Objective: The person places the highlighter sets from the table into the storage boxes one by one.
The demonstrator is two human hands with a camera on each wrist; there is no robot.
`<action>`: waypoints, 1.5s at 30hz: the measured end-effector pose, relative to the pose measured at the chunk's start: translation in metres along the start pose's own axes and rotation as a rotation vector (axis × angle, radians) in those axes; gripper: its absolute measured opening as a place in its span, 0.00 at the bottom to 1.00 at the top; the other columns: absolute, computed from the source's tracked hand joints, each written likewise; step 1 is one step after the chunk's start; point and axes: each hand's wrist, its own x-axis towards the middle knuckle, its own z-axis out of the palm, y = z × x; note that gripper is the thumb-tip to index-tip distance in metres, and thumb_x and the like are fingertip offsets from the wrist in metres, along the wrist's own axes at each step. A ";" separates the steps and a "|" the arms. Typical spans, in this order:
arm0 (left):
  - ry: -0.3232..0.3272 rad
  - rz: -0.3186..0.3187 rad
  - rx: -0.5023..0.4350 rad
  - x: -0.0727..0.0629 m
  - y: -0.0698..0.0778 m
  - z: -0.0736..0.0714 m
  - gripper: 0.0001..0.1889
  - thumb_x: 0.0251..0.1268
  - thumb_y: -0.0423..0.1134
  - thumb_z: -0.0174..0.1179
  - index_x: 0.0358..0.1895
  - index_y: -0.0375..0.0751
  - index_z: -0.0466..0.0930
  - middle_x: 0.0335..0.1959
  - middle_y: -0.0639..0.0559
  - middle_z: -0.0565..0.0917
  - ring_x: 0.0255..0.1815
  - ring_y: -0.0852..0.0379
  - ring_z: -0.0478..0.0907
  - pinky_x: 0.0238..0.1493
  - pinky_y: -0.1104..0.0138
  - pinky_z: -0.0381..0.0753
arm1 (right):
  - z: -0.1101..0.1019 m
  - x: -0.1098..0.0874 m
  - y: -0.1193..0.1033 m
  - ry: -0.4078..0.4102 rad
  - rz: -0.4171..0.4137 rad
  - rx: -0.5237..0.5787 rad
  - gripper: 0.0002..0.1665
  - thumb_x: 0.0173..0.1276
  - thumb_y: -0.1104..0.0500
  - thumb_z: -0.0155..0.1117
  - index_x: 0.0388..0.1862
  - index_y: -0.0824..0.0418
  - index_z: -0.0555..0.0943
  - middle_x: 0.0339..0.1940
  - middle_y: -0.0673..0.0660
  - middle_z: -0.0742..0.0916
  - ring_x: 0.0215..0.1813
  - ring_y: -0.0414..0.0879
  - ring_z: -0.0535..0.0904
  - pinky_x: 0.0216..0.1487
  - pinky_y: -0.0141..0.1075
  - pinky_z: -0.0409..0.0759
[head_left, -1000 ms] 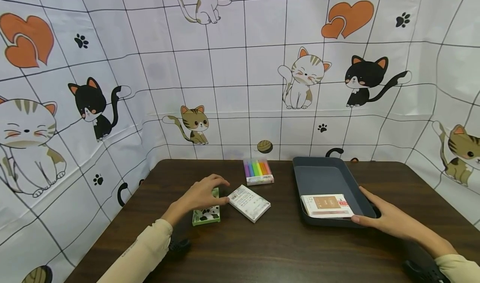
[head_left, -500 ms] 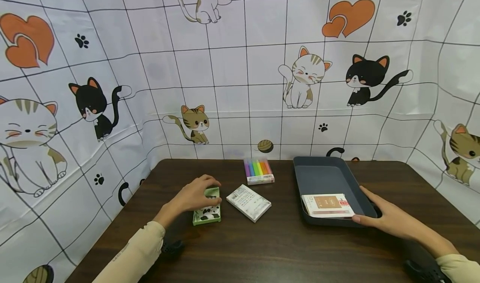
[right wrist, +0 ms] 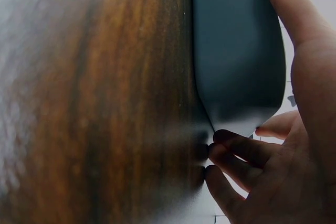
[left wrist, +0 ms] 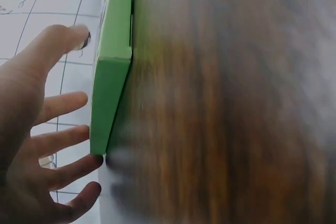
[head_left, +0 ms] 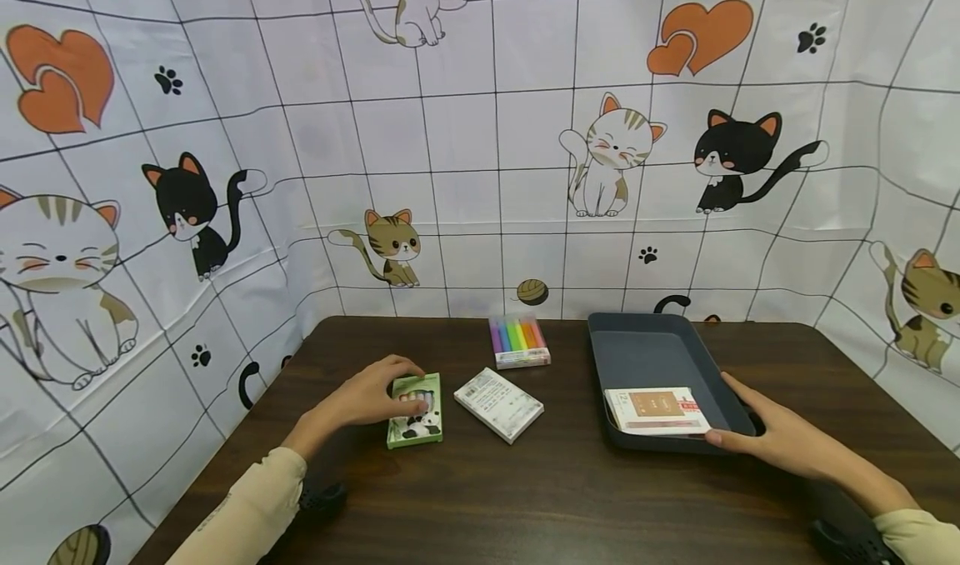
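Over the left part of the brown table, my left hand point(head_left: 367, 394) reaches across a flat green box point(head_left: 427, 428) with panda pictures. Its thumb and fingers point(left wrist: 65, 103) are spread around the box's near end in the left wrist view; firm contact cannot be made out. At the dark grey tray point(head_left: 637, 350), my right hand point(head_left: 783, 434) grips the near right corner. The thumb lies at the near rim, while the other fingers point(right wrist: 247, 150) bend against the outer side. Inside the tray's near end rests a white box point(head_left: 656, 411) with a tan panel.
Right of the green box lies a white printed box point(head_left: 498, 405), set at an angle. A clear pack of coloured markers point(head_left: 518, 342) is farther back. The table point(head_left: 525, 507) meets a cat-patterned curtain point(head_left: 450, 132) behind.
My left hand has moved leftward, away from the white printed box, and lower over the green box. My right hand and the tray have stayed put.
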 end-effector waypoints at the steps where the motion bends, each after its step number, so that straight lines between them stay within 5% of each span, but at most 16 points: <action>1: -0.008 -0.007 -0.001 -0.001 -0.001 0.000 0.35 0.63 0.68 0.64 0.66 0.49 0.79 0.68 0.44 0.72 0.66 0.39 0.70 0.58 0.39 0.71 | 0.000 0.000 0.000 0.000 0.001 0.000 0.61 0.69 0.39 0.67 0.84 0.64 0.46 0.73 0.81 0.62 0.67 0.80 0.64 0.51 0.69 0.70; 7: -0.070 -0.035 0.009 -0.004 -0.004 -0.002 0.41 0.58 0.71 0.65 0.70 0.53 0.75 0.72 0.44 0.68 0.71 0.37 0.64 0.61 0.35 0.66 | 0.000 0.000 0.001 0.005 -0.013 0.005 0.60 0.69 0.39 0.68 0.84 0.64 0.46 0.73 0.81 0.62 0.67 0.80 0.64 0.52 0.69 0.69; 21: -0.252 0.083 0.060 -0.013 0.000 -0.007 0.59 0.51 0.71 0.70 0.82 0.51 0.54 0.80 0.37 0.52 0.76 0.30 0.50 0.62 0.27 0.50 | 0.001 -0.002 0.003 0.003 0.002 -0.003 0.60 0.69 0.39 0.67 0.84 0.62 0.45 0.73 0.82 0.62 0.66 0.81 0.64 0.51 0.69 0.69; 36: -0.195 0.085 0.007 -0.012 -0.007 -0.003 0.55 0.50 0.72 0.70 0.81 0.57 0.59 0.79 0.42 0.56 0.75 0.35 0.53 0.65 0.31 0.50 | -0.001 0.001 0.001 0.001 -0.005 -0.002 0.60 0.69 0.39 0.67 0.84 0.63 0.45 0.73 0.81 0.62 0.66 0.79 0.64 0.51 0.69 0.70; 45: -0.139 0.078 -0.054 -0.012 -0.007 -0.004 0.49 0.50 0.69 0.72 0.76 0.56 0.68 0.75 0.39 0.60 0.70 0.41 0.60 0.58 0.43 0.68 | 0.001 0.000 0.002 -0.003 0.003 -0.012 0.60 0.69 0.38 0.67 0.84 0.63 0.46 0.72 0.81 0.63 0.66 0.79 0.65 0.51 0.68 0.70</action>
